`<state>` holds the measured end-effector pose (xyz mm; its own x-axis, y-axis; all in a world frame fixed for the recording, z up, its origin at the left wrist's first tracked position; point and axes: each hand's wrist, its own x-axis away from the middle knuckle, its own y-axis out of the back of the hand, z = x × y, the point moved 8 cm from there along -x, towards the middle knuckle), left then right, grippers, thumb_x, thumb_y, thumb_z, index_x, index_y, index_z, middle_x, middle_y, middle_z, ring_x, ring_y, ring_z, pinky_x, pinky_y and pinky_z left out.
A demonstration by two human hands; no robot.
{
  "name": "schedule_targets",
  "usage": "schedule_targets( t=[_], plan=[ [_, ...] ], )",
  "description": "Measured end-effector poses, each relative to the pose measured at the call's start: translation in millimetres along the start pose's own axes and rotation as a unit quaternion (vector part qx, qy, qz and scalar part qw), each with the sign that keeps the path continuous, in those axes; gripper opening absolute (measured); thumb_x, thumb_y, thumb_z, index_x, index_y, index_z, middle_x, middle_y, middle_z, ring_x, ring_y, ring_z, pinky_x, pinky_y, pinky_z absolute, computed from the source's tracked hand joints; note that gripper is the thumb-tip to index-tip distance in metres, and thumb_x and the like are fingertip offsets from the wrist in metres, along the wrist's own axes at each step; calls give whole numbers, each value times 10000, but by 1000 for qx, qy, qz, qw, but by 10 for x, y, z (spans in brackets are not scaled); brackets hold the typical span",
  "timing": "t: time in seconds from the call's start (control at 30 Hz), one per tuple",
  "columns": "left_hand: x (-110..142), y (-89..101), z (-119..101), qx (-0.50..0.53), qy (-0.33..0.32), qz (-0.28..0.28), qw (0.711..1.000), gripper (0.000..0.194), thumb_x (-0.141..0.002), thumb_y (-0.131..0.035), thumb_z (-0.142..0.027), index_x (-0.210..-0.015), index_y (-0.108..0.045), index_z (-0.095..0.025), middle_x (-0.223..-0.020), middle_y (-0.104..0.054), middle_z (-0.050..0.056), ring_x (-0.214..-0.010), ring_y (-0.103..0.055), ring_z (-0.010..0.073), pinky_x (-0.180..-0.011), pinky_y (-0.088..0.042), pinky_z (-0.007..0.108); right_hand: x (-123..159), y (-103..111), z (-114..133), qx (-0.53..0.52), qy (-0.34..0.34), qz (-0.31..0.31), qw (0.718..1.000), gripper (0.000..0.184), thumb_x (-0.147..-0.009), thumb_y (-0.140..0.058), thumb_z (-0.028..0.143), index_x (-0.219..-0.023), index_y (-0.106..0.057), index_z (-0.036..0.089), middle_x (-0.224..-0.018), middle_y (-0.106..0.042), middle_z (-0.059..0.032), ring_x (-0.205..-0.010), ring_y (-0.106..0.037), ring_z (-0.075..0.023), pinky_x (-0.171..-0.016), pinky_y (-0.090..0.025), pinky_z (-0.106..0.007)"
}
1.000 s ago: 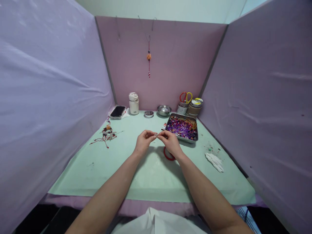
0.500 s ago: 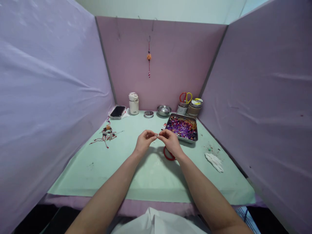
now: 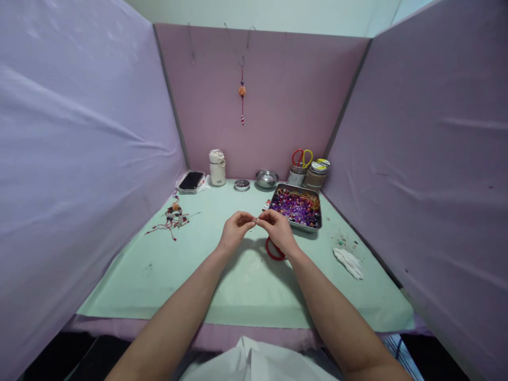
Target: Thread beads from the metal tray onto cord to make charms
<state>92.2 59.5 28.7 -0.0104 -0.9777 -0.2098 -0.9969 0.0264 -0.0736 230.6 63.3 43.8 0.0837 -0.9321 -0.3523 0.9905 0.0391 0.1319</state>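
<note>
Over the middle of the table, my left hand (image 3: 237, 228) and my right hand (image 3: 277, 227) meet fingertip to fingertip. Both are pinched closed around a tiny pale object (image 3: 256, 220), too small to name. Under my right hand and wrist lie scissors with a red handle loop (image 3: 273, 250), partly covered. Just beyond that hand stands a metal tray (image 3: 306, 228) of purple, red and dark beads (image 3: 296, 207), with golden thread-like strands at its back right.
Left: beaded red cords (image 3: 174, 218) and a phone (image 3: 191, 180). Along the back: a white bottle (image 3: 217, 168), a small round container (image 3: 242, 184), a steel bowl (image 3: 267, 179), a holder with scissors (image 3: 297, 174) and a jar (image 3: 317, 174). A white cloth (image 3: 348, 263) lies right; a beaded pendant (image 3: 242, 91) hangs behind.
The whole view has shifted very slightly. My hands keep the same pinch, and nothing on the table has visibly moved.
</note>
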Motion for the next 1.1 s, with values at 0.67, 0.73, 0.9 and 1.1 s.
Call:
schedule_targets(
  t=[0.67,0.73,0.9,1.1],
  plan=[
    [21,-22,0,49,8,5,999,239,-720,-667,-375,-768,-597,-151,-810,-664,41,-790,-613,144,-855,-490,358,3,-14,19,-6,-4,1,1000,232,-685,-684,385,-724,-560,194,-683,-582,3,-617,-506,-140,-611,-408,-277],
    [4,-12,45,42,4,5,999,228,-740,-645,-373,-776,-587,-156,-809,-654,35,-779,-605,139,-832,-494,344,11,-51,43,9,10,18,1000,229,-677,-694,360,-775,-568,195,-723,-594,1,-640,-516,-143,-630,-420,-278],
    [-7,2,103,13,-9,1,1000,182,-768,-599,-350,-780,-569,-171,-789,-616,16,-766,-580,137,-777,-497,311,58,-117,145,98,77,43,991,184,-719,-665,311,-848,-595,200,-831,-605,-17,-701,-518,-145,-663,-422,-276],
    [-7,26,83,-7,-23,-11,1000,163,-771,-569,-333,-741,-552,-174,-1042,-611,68,-946,-568,165,-852,-479,326,69,-114,139,170,93,35,980,92,-753,-623,287,-769,-591,203,-806,-605,-23,-693,-523,-152,-676,-418,-291]
  ],
)
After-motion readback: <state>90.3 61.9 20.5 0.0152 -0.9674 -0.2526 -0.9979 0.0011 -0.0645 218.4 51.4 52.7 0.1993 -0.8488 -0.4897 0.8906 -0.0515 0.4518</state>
